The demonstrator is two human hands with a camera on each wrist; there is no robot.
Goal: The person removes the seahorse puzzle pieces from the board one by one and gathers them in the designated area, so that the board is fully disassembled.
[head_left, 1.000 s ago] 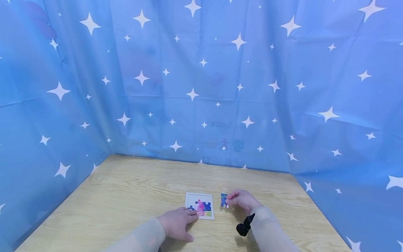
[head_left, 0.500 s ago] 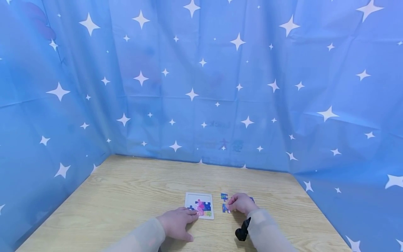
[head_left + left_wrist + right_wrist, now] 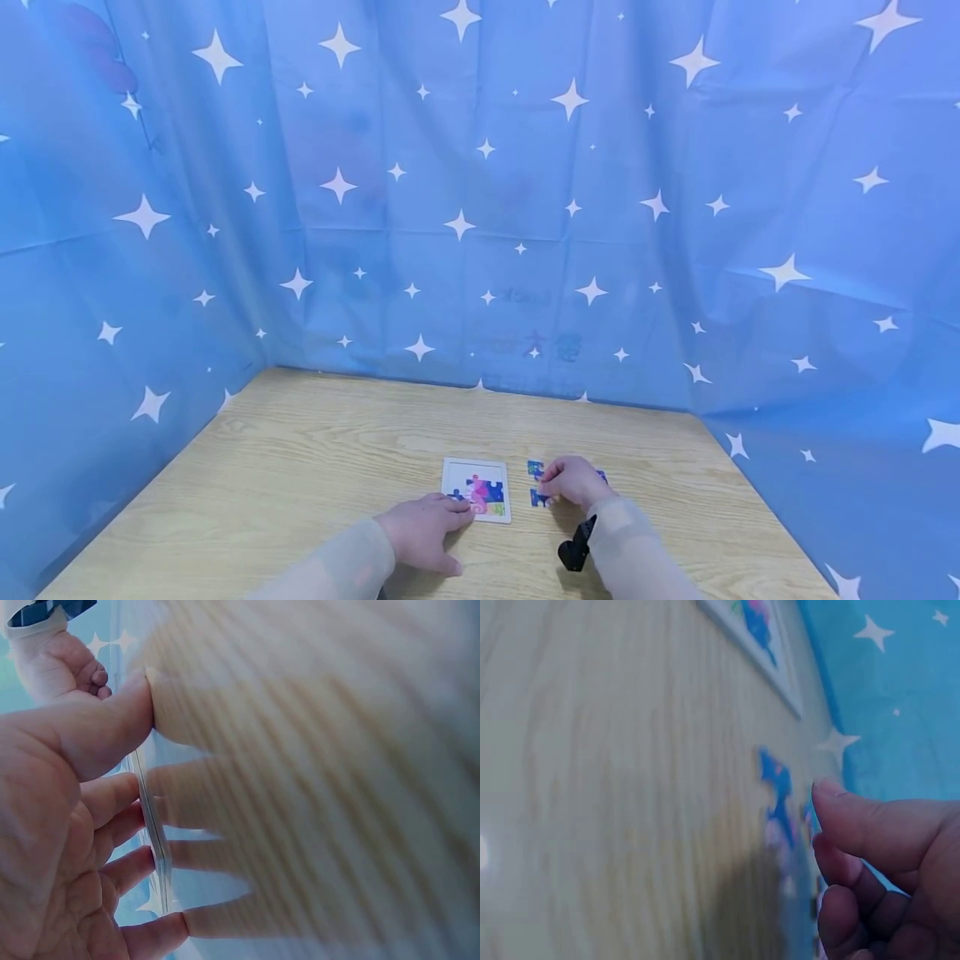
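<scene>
A small white-framed jigsaw puzzle (image 3: 476, 463) lies on the table, partly filled with pieces showing a pink seahorse on dark blue. My left hand (image 3: 423, 531) rests with extended fingers on its lower left corner; in the left wrist view the fingertips (image 3: 154, 934) touch the board's edge and the table. Right of the frame lie a blue jigsaw piece (image 3: 535, 468) and another blue piece (image 3: 538, 498). My right hand (image 3: 576, 482) hovers beside them, fingers bent; the right wrist view shows thumb and forefinger apart, nothing visible between them. More blue pieces (image 3: 602, 476) are partly hidden behind this hand.
The wooden table (image 3: 337, 433) carries the puzzle near its front. A blue curtain with white stars (image 3: 465, 275) encloses the back and both sides. A black wrist camera (image 3: 576, 546) is strapped at the right wrist.
My right hand has drawn slightly back from the blue pieces, which now lie apart, one lower than before. Further pieces show behind the hand. The left hand keeps its place on the frame.
</scene>
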